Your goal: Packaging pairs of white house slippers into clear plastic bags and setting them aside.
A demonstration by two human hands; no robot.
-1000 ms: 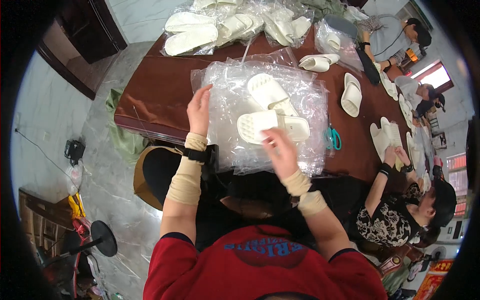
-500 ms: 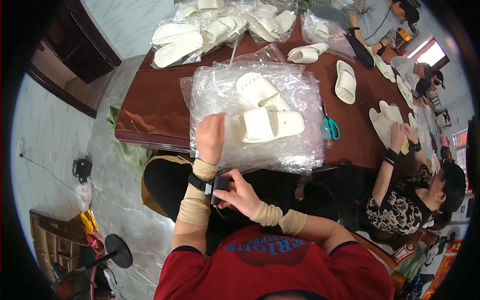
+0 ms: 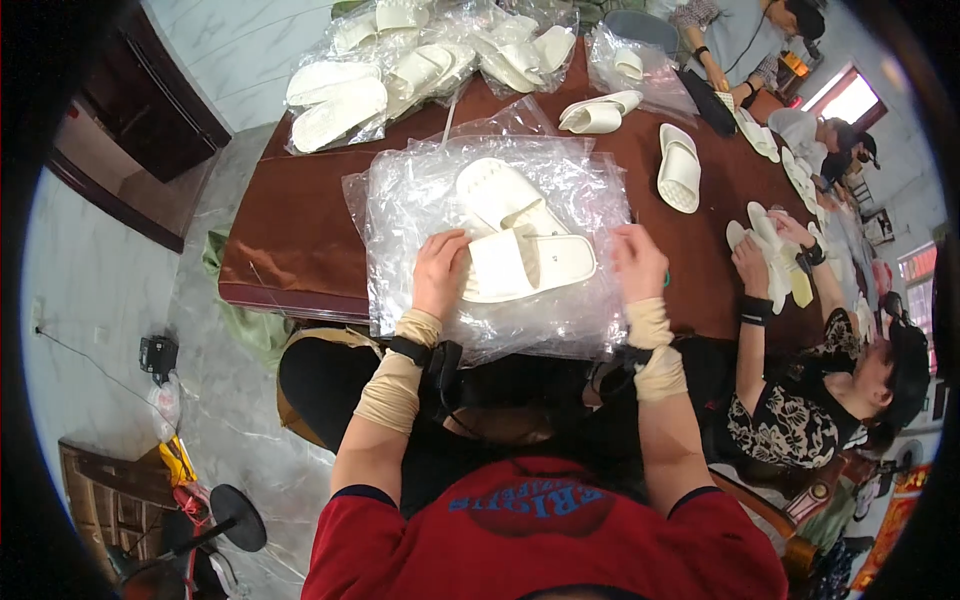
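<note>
A pair of cream slippers lies on a stack of clear plastic bags [image 3: 400, 210]: the far slipper [image 3: 497, 190] slants beneath the near slipper [image 3: 570, 262]. My left hand [image 3: 438, 274] is at the left end of the near slipper, its fingers loosely bent and apart. Whether they touch the slipper is hard to tell. Beyond the slipper's right end, my right hand [image 3: 640, 262] hovers over the bags' right edge, fingers apart and holding nothing. It mostly covers the teal-handled scissors [image 3: 667, 281]. Black devices are strapped at both wrists.
Bagged slippers [image 3: 340, 110] are heaped at the far left of the brown-covered table [image 3: 290, 220]. Loose slippers [image 3: 680, 170] lie to the right. A co-worker's hands [image 3: 752, 265] handle slippers there, with another person [image 3: 740, 45] farther back. A black round-based stand [image 3: 238, 517] is at lower left.
My right hand has left the device on my left wrist and moved up and right to the bags' edge. My left hand has come down to the near slipper's left end.
</note>
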